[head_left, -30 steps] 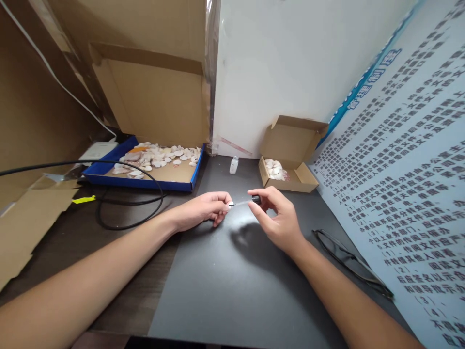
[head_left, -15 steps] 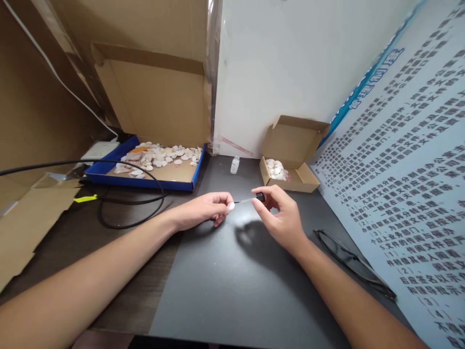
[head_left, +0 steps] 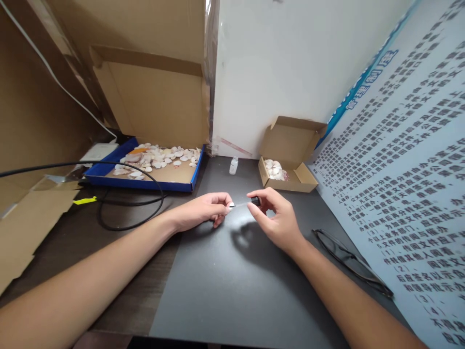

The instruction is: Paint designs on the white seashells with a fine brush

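Between thumb and fingers, my left hand [head_left: 209,208] pinches a small white shell [head_left: 231,204] above the grey mat. My right hand [head_left: 274,213] is closed on the black cap of a thin brush [head_left: 255,200], whose clear stem points left. The dark brush tip lies over the shell and seems to touch it. Behind the hands stands a small uncapped bottle [head_left: 233,166] with whitish contents.
A blue-edged cardboard box [head_left: 163,185] at the left holds many shells. A smaller cardboard box [head_left: 303,183] at the right holds whitish shells. Glasses [head_left: 352,261] lie beside my right forearm. A black cable [head_left: 127,227] loops near my left forearm.
My right hand has shifted slightly left, bringing the brush tip from the shell's edge onto the shell. My left hand keeps its pinch in nearly the same place.
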`<state>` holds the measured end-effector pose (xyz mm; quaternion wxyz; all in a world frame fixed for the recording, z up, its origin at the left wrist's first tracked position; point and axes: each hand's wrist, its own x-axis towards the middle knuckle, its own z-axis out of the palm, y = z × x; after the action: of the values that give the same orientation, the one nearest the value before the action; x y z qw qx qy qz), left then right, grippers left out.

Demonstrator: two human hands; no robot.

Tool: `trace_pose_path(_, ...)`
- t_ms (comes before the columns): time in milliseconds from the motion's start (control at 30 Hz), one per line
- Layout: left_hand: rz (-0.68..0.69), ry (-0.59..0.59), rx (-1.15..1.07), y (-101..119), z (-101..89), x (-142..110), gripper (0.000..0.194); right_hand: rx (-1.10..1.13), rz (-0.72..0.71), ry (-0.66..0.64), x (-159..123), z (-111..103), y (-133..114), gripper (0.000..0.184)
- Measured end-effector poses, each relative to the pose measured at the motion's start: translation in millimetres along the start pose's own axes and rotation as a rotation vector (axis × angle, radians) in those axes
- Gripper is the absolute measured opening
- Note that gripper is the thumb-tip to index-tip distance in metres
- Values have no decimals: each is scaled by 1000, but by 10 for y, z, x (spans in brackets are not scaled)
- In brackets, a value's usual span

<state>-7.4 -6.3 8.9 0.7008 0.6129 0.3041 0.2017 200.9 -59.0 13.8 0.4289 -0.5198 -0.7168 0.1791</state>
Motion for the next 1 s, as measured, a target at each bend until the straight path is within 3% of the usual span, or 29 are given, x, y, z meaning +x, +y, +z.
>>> trace_pose_path(133, -17, -7, -30, 3, -4, 2, 13, -15, 32, 62, 5, -7, 9, 31)
trace_pose_path(300, -24, 3, -51, 7, 0, 9, 16, -8, 24, 21, -4, -14, 9, 32)
trace_pose_path(467, -24, 13, -70, 15, 7, 7, 17, -25, 50, 74, 0, -18, 16, 31)
trace_pose_path(633, -32, 17, -76, 18, 9, 4, 19, 9, 25, 12, -4, -2, 4, 31)
trace_pose_path(800, -27, 8, -77, 3, -7, 14, 20, -26, 27, 72, 2, -11, 8, 31)
trace_pose_path(1000, -35, -4, -79, 1, -17, 19, 19, -22, 15, 35, -9, -11, 9, 30)
